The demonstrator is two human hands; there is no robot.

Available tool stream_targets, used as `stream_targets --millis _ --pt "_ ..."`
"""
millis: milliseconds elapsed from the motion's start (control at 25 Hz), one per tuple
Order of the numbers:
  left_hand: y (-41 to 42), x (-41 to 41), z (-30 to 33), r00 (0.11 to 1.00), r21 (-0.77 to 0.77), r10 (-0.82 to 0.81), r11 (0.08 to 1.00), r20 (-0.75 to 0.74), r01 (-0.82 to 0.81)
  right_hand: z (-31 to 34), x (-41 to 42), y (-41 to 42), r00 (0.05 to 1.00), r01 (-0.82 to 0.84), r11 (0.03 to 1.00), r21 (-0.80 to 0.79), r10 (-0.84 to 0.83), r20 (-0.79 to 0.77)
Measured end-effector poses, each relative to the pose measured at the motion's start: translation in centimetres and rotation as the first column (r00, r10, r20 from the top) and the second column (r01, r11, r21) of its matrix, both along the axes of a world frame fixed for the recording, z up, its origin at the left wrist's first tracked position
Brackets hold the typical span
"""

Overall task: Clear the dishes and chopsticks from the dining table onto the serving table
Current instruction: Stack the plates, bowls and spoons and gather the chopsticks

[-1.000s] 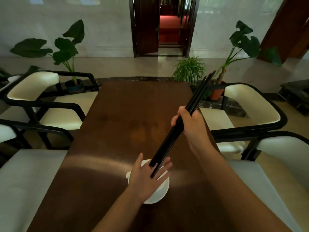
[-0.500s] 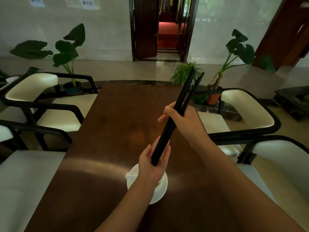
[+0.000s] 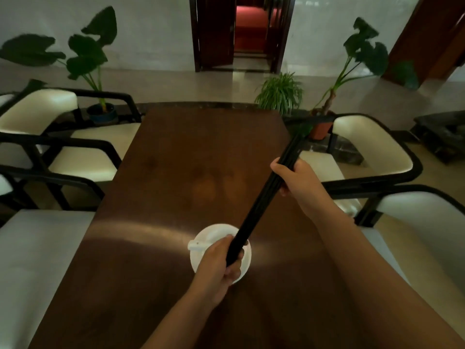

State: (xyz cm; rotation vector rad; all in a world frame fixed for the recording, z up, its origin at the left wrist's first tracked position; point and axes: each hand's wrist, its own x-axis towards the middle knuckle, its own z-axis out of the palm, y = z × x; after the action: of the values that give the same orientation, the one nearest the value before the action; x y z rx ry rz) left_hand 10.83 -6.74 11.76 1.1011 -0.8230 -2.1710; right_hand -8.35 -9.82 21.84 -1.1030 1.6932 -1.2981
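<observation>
A bundle of long black chopsticks (image 3: 261, 205) slants across the brown dining table (image 3: 176, 172), from low near me up to the right. My left hand (image 3: 221, 260) is closed around their lower end, just above a white bowl (image 3: 245, 258). A white spoon (image 3: 201, 244) rests in the bowl, its handle sticking out to the left. My right hand (image 3: 299, 182) grips the chopsticks higher up, past the table's right edge. The bowl is partly hidden by my left hand.
Cream-cushioned chairs with black frames line both sides: two on the left (image 3: 83, 147) and two on the right (image 3: 372, 147). Potted plants (image 3: 280, 93) stand beyond the far end of the table. A dark doorway (image 3: 241, 34) opens in the back wall.
My left hand has gone from open under the chopstick tips to closed around their lower end. My right hand has swung right and the chopsticks have tilted lower.
</observation>
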Motion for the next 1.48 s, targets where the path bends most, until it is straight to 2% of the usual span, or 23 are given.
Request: stream_targets --millis 80,160,280,360,520,680,840,1080,1280,1400,1480 --pt "2.1 0.6 -1.7 0.996 0.095 0.052 0.994 0.078 -0.059 -2.9 -0.5 1.0 0.986 0.061 0.995 0.079 -0.073 0.152" --pt "4.1 1.0 -3.7 0.980 0.223 0.127 0.962 0.150 -0.159 -6.7 -0.9 2.6 0.964 0.079 0.978 0.195 -0.124 0.234" --pt "5.8 1.8 -6.7 0.929 0.400 0.260 0.847 0.263 -0.351 -12.8 -0.4 4.9 0.933 0.066 0.914 0.401 -0.199 0.299" --pt "6.4 2.1 -8.4 0.889 0.441 0.313 0.782 0.333 -0.441 -16.3 0.1 5.6 0.904 0.065 0.868 0.491 -0.260 0.339" --pt "5.7 1.7 -10.6 0.820 0.402 0.305 0.755 0.485 -0.519 -20.9 0.5 4.3 0.868 0.073 0.794 0.604 -0.348 0.354" --pt "3.6 1.9 -12.1 0.750 0.272 0.269 0.815 0.604 -0.512 -23.7 0.9 1.9 0.841 0.017 0.742 0.671 -0.373 0.392" --pt "2.6 2.4 -13.0 0.706 0.193 0.335 0.809 0.623 -0.555 -25.0 1.7 0.2 0.850 -0.010 0.756 0.654 -0.338 0.404" --pt "2.5 1.6 -13.9 0.681 0.217 0.378 0.755 0.627 -0.619 -25.4 1.6 -0.3 0.882 -0.015 0.771 0.636 -0.289 0.371" --pt "2.3 2.1 -14.4 0.688 0.301 0.366 0.701 0.626 -0.647 -25.4 1.4 0.0 0.935 -0.040 0.737 0.675 -0.211 0.286" --pt "2.3 2.2 -14.6 0.687 0.305 0.334 0.711 0.646 -0.633 -25.5 1.3 0.0 0.980 -0.052 0.687 0.725 -0.106 0.171" --pt "2.4 2.3 -14.7 0.688 0.297 0.330 0.722 0.647 -0.625 -25.5 1.4 -0.1 0.984 -0.043 0.683 0.729 -0.098 0.149"
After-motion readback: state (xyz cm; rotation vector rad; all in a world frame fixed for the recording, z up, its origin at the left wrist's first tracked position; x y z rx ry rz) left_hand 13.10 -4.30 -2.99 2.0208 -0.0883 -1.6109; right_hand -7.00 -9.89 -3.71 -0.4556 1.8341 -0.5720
